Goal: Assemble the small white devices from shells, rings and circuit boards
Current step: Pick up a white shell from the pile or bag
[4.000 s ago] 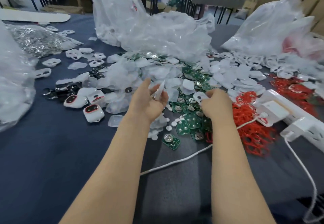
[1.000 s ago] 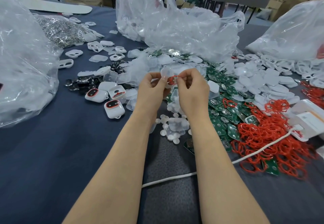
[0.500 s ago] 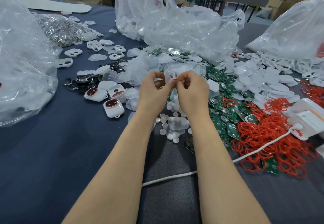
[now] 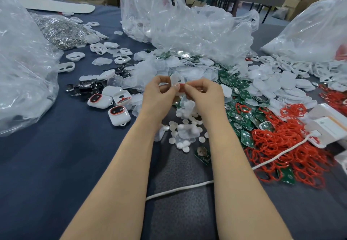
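Dead centre, the small translucent white plastic shell [image 4: 176, 81] is up off the table, held between both hands above the scattered parts. It stands roughly upright, long axis running top to bottom. The thin red rubber ring [image 4: 181, 87] sits against its lower part, just right of the shell's middle, so the right hand is the nearer one to it.

The left hand [image 4: 158, 97] curls round the shell's left edge with the thumb laid across the face, pinching it steady. The right hand [image 4: 205, 95] has its fingertips drawn together, pinching the ring where it meets the shell. Whether the ring is already seated in a groove is too small to tell.

My read: the ring is being worked into the shell. The next move calls for the right fingertips to press along the rim while the left holds firm.

Round white discs [image 4: 185, 132] lie directly below the hands, and green circuit boards [image 4: 242, 115] spread to the right. The heap of loose red rings [image 4: 281, 145] is just beyond them. A few finished white devices with red-rimmed windows [image 4: 119, 115] sit to the left on the dark blue table cloth [image 4: 56, 155].
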`<state>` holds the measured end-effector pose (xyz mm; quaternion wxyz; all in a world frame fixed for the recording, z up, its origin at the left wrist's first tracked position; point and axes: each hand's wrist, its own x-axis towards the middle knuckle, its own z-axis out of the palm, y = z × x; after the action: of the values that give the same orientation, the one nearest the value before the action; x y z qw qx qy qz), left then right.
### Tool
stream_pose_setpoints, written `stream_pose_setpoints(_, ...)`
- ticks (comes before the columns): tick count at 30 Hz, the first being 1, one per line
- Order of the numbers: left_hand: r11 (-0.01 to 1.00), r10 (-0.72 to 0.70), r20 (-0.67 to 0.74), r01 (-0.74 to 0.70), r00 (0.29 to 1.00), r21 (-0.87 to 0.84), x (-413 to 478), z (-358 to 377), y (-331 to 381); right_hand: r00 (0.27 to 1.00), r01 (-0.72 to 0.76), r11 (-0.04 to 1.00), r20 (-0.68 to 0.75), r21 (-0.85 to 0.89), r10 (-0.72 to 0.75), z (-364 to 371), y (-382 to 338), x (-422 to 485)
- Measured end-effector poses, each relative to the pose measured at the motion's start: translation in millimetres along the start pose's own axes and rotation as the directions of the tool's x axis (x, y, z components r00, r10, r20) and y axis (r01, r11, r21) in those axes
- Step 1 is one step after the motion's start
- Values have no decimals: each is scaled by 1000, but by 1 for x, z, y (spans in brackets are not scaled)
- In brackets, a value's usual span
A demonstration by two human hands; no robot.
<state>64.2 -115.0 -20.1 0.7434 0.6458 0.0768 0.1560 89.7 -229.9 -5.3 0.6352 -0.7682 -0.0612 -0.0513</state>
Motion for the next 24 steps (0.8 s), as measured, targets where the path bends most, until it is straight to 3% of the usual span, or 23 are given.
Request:
stream_pose_setpoints(2,991,-30,66,38,997,-126,0,-3,3,985,-162,929,114,332,131,-5,0,1)
stream_pose_setpoints(4,972,-42,138,73,990,-224,-1,-6,5,941,-330,778,248,534,228,-8,0,1)
stream_pose_setpoints(7,947,-36,209,100,977,-306,-3,-9,7,866,-494,625,407,604,291,-11,0,2)
stream_pose_setpoints(11,907,-52,257,153,965,-392,-3,-11,9,846,-531,535,449,657,288,-9,0,2)
stream_pose_setpoints(18,974,-36,146,67,989,-216,-2,-6,5,881,-472,615,354,631,313,-7,0,2)
stream_pose_setpoints(22,971,-43,153,78,987,-225,-2,-4,4,890,-455,634,340,625,303,-7,-2,0)
stream_pose_setpoints(24,970,-58,133,87,989,-225,-2,-4,3,928,-371,748,240,551,284,-4,-1,-1)
